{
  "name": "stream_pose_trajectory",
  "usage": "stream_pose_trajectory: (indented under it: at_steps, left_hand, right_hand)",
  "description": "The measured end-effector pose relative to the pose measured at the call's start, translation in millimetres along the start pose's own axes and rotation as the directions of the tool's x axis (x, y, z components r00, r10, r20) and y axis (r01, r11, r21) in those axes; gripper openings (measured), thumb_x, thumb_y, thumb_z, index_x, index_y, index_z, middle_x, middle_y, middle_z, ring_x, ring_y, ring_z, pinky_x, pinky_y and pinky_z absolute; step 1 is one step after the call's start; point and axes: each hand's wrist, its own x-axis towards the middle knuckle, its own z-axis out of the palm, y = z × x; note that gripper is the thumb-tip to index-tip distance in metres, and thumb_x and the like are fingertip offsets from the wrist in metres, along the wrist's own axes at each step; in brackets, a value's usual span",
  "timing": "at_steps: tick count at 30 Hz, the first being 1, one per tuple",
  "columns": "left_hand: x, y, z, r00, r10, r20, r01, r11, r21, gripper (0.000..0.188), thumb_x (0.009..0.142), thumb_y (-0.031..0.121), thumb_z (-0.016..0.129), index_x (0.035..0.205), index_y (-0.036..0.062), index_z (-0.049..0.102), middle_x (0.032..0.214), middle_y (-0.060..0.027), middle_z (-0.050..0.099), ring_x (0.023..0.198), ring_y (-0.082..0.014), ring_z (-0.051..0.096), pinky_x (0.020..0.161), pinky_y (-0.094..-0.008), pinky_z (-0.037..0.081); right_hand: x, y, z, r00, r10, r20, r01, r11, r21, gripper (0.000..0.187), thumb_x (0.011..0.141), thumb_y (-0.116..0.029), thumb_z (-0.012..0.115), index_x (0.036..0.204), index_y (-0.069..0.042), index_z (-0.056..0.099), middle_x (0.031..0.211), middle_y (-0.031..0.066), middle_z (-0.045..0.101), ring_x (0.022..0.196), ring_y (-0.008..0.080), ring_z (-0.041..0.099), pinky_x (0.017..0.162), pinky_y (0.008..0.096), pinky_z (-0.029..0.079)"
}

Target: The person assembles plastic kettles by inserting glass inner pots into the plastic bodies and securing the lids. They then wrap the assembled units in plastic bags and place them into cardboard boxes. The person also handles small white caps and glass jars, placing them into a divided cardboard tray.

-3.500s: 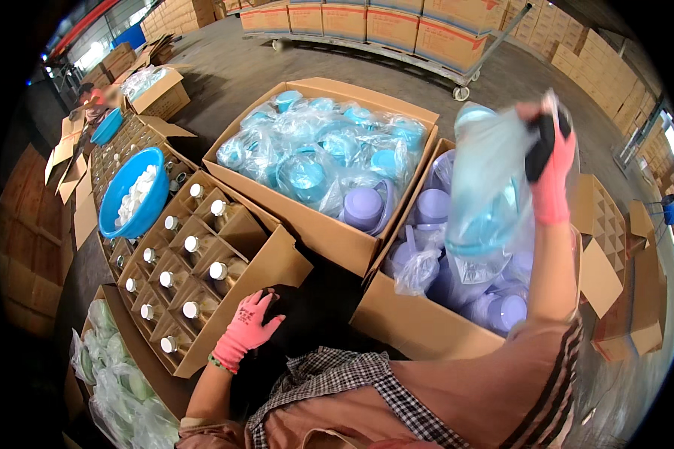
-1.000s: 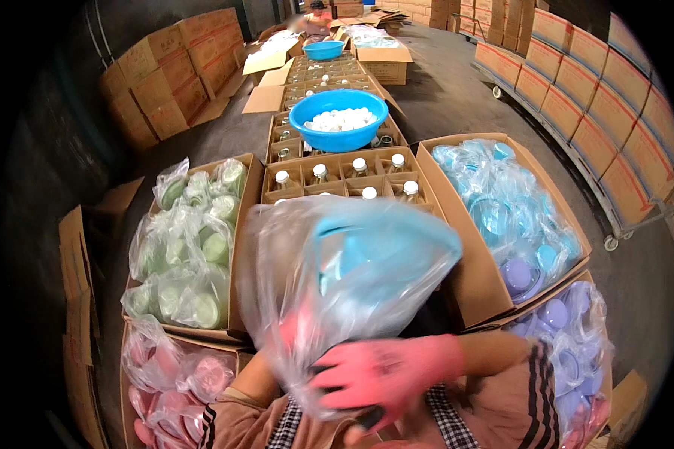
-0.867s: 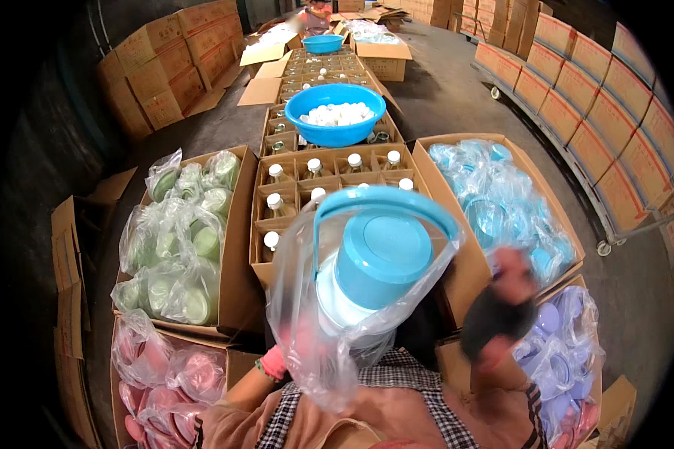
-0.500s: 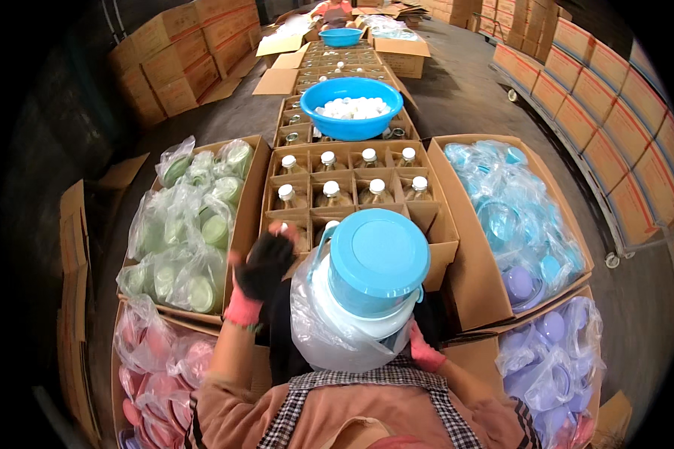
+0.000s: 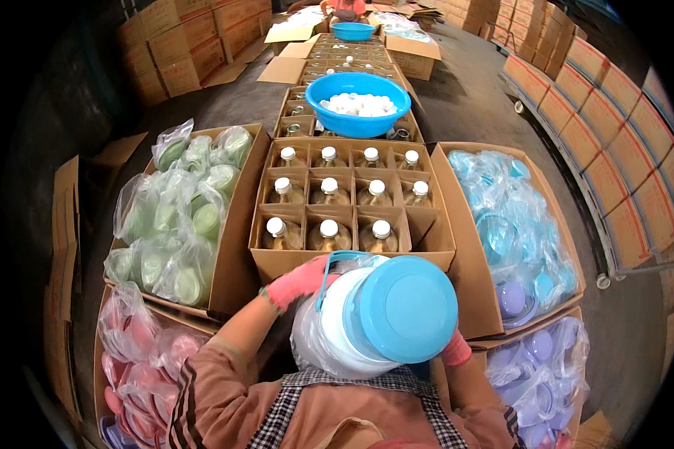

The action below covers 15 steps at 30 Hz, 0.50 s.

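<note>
Both hands, left hand [image 5: 301, 280] and right hand [image 5: 454, 349], grip the bagged blue-lidded jug [image 5: 378, 314]; one cell at the bottle carton's [image 5: 352, 258] near-right corner remains unfilled.

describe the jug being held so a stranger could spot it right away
Start at the divided carton of capped bottles in the middle, then drop to its near edge. There both gloved hands hold a white jug in clear plastic; its big light-blue lid faces up, unlike the small white bottle caps.

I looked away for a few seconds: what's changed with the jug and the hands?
The blue-lidded jug, earlier lifted high in its bag at the right, has come down close to the body. The left hand now touches it; the right hand supports it from below. The boxes stayed put.
</note>
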Motion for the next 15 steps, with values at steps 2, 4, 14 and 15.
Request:
stream_pose_trajectory:
  at_steps: [2,4,14,15]
  left_hand:
    - [22,22,-2,0.969,-0.078,0.235,0.122,0.977,-0.176,0.044,0.081,0.026,0.059,0.116,0.0023,0.048,0.109,-0.0051,0.055,0.097,-0.0108,0.051,0.083,-0.0288,0.043]
    - [12,17,9,0.974,0.078,0.211,0.013,0.918,-0.397,0.042,0.081,0.023,0.059,0.116,0.0023,0.049,0.111,-0.0053,0.054,0.098,-0.0121,0.051,0.084,-0.0288,0.042]
    - [41,25,34,0.938,0.319,-0.138,-0.265,0.913,0.310,0.029,0.078,0.022,0.060,0.098,0.0017,0.057,0.091,-0.0140,0.060,0.087,-0.0251,0.056,0.075,-0.0334,0.045]
    - [35,30,31,0.896,0.412,-0.165,-0.280,0.814,0.509,0.031,0.076,0.022,0.061,0.099,0.0012,0.057,0.091,-0.0152,0.059,0.087,-0.0266,0.056,0.074,-0.0338,0.045]
  right_hand:
    - [6,13,-3,1.000,0.021,0.020,-0.022,0.998,0.060,0.051,0.088,-0.030,0.042,0.127,0.000,0.030,0.125,0.0121,0.040,0.111,0.0206,0.043,0.095,0.0334,0.033]
    - [12,-12,17,0.997,0.041,0.066,-0.042,0.999,0.013,0.059,0.086,-0.038,0.046,0.127,0.001,0.029,0.124,0.0120,0.041,0.112,0.0207,0.042,0.095,0.0336,0.033]
    - [-31,-217,71,0.855,-0.272,0.441,0.498,0.195,-0.845,0.082,0.059,-0.060,0.065,0.113,0.000,0.050,0.124,0.0246,0.039,0.116,0.0400,0.036,0.098,0.0455,0.025]
    - [-33,-212,61,0.900,-0.348,0.262,0.394,0.393,-0.831,0.078,0.064,-0.057,0.062,0.115,0.001,0.048,0.123,0.0233,0.041,0.115,0.0390,0.037,0.097,0.0443,0.026]
